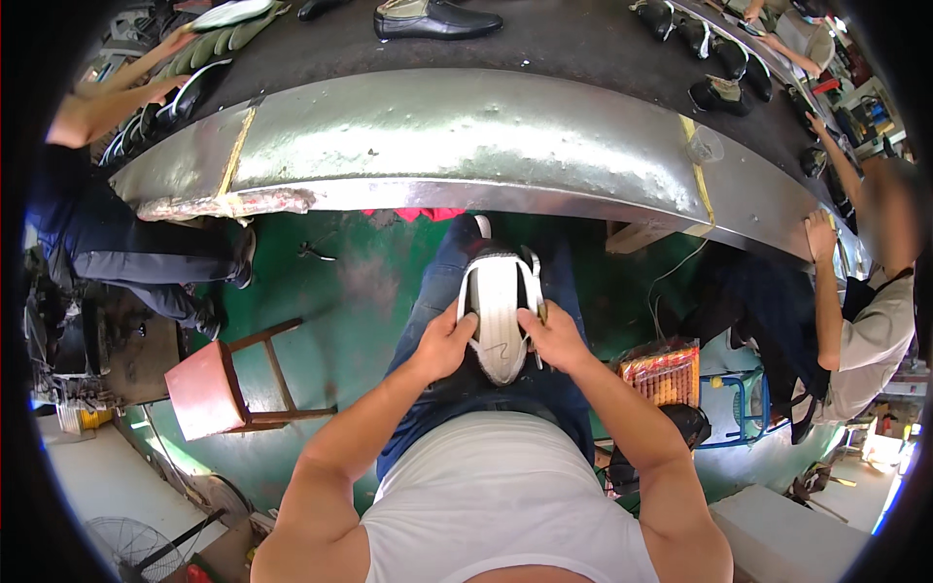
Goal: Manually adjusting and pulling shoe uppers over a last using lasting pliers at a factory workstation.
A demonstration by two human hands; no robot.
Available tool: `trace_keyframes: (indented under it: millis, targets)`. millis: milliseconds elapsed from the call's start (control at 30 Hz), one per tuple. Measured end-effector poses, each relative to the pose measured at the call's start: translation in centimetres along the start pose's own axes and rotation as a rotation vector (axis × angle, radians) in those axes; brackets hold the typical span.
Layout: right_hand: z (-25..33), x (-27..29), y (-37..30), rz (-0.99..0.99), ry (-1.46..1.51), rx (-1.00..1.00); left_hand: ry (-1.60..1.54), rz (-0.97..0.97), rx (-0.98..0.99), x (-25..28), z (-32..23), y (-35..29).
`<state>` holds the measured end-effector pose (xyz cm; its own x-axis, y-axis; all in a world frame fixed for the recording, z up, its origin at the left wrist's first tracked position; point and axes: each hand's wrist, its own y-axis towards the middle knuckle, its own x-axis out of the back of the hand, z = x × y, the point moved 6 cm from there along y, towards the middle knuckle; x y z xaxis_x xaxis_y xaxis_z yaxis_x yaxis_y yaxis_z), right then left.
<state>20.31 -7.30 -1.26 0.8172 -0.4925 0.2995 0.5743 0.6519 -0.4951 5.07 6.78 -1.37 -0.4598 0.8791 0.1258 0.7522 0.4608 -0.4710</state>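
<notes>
"How are the arms held?"

"Both elbows bend outward and the forearms angle in toward each other. The left hand [447,342] grips one long side of a shoe [498,325], the right hand [551,335] the other, nearly level."

"And the fingers?"

"Each thumb lies along the face turned up to the camera, pinching the rim against fingers curled round the side. Those fingers are mostly hidden, so I can't tell whether they are spread or pressed together underneath."

"Where exactly is the shoe?"

"Over the lap, above the blue jeans [418,325], apart from the bench [418,131]. Its rounded end points back at the white shirt [496,457]."

"What is it made of?"

"Its middle is a long, smooth, pale shape bearing a small dark scribble. Darker strips flank that, and a white band runs round the outside, with a loose-looking loop at the far right. Whether the pale part is sole or lining, I can't make out."

"And the surroundings?"

"The bench's front is dented, shiny sheet metal, crossed by yellowish tape [702,185]. Behind it, a glossy black shoe [442,23] is cut off by the upper edge. A stool [206,394] with a flat reddish seat stands at left. The co-worker at right [880,321] leans near the bench; the one at left [126,243] is partly lost in the dark rim."
</notes>
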Motion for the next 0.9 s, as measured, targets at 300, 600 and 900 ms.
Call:
trace_keyframes:
  millis: [300,600,900]
  targets:
    - [-2.4,2.4,-0.8,0.071,-0.09,0.051,-0.273,0.359,0.067,-2.6,-1.8,1.0]
    - [-1.5,7.4,-6.5,0.122,-0.304,-0.053,0.176,0.162,-0.091,-5.5,-1.5,-0.1]
    - [6.5,4.5,-6.5,0.247,-1.092,0.456,0.337,0.146,-0.355,-6.6,0.5,-1.5]
